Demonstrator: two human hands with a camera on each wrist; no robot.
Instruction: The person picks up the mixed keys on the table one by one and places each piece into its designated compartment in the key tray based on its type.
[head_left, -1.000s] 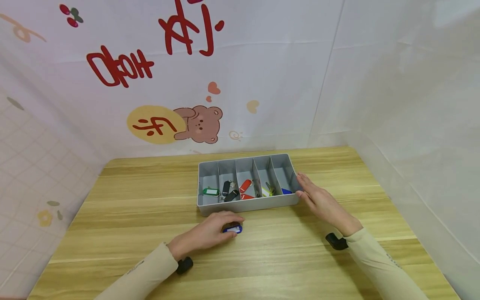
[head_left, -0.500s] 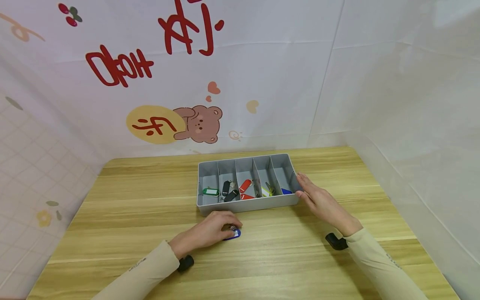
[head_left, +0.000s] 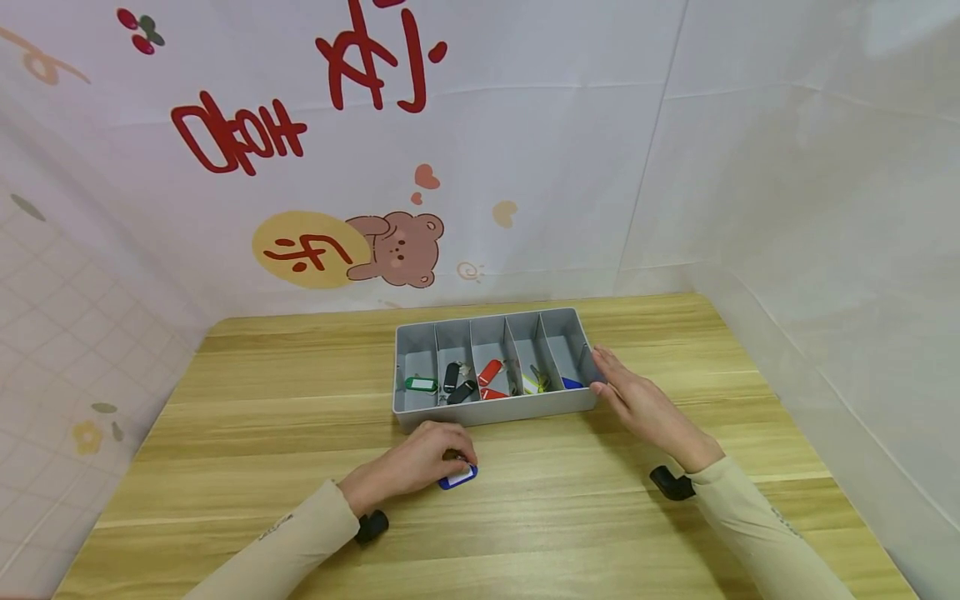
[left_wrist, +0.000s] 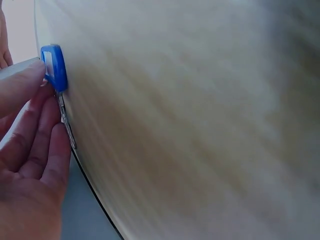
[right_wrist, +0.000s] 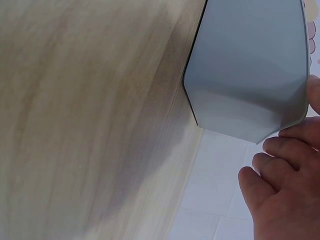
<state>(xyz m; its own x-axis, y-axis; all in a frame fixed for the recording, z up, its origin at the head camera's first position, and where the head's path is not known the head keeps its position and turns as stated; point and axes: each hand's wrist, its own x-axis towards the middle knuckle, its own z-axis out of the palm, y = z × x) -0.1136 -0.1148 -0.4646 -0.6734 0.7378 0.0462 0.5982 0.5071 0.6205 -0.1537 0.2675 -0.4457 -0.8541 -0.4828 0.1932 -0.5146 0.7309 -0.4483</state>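
My left hand [head_left: 420, 463] pinches a blue key tag [head_left: 461, 477] close over the table, just in front of a grey tray with compartments [head_left: 510, 408]. In the left wrist view the thumb lies on the white label of the blue tag [left_wrist: 59, 70], and a metal key [left_wrist: 67, 121] hangs from it along the fingers. My right hand [head_left: 647, 410] rests against the tray's right end, fingers extended along the wall and thumb at the front corner. Seen from the right wrist, the fingertips are right at the rim of the grey tray [right_wrist: 245, 65].
Inside the tray, from left to right, lie a green key tag [head_left: 422, 384], black key tags [head_left: 452, 377], red key tags [head_left: 491, 372], a yellow key tag [head_left: 533, 383] and a blue tag [head_left: 572, 384] in the rightmost compartment. A printed white cloth [head_left: 562, 183] backs the wooden table [head_left: 285, 375].
The left hand has drawn slightly left and toward me with the blue key tag, which has tilted and now shows below the fingers. The right hand and tray stay put.
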